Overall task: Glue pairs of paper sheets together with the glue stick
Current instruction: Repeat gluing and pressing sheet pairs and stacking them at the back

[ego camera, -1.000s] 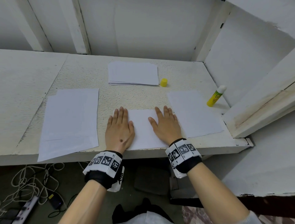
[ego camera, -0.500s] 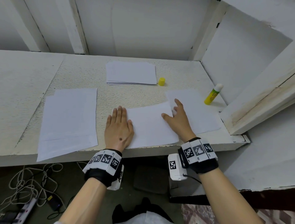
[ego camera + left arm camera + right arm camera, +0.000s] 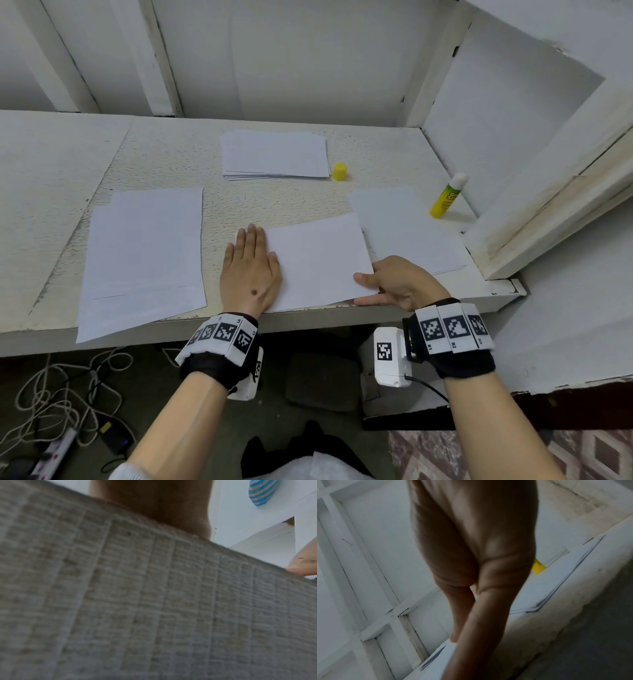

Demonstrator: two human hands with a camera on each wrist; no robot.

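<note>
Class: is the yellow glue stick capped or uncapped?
Uncapped: the yellow glue stick shows its white tip, and the small yellow cap stands apart beside the paper stack.

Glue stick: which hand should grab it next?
Probably the right hand. The glue stick stands uncapped on the right, far nearer that hand, though its fingers now pinch the middle sheet at the near corner. The left hand lies flat on that sheet's other edge, steadying it.

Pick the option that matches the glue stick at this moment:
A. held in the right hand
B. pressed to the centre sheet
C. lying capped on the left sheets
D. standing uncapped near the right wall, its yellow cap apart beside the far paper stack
D: the glue stick stands with its white tip bare, in neither hand, and the yellow cap sits beside the far paper stack.
</note>
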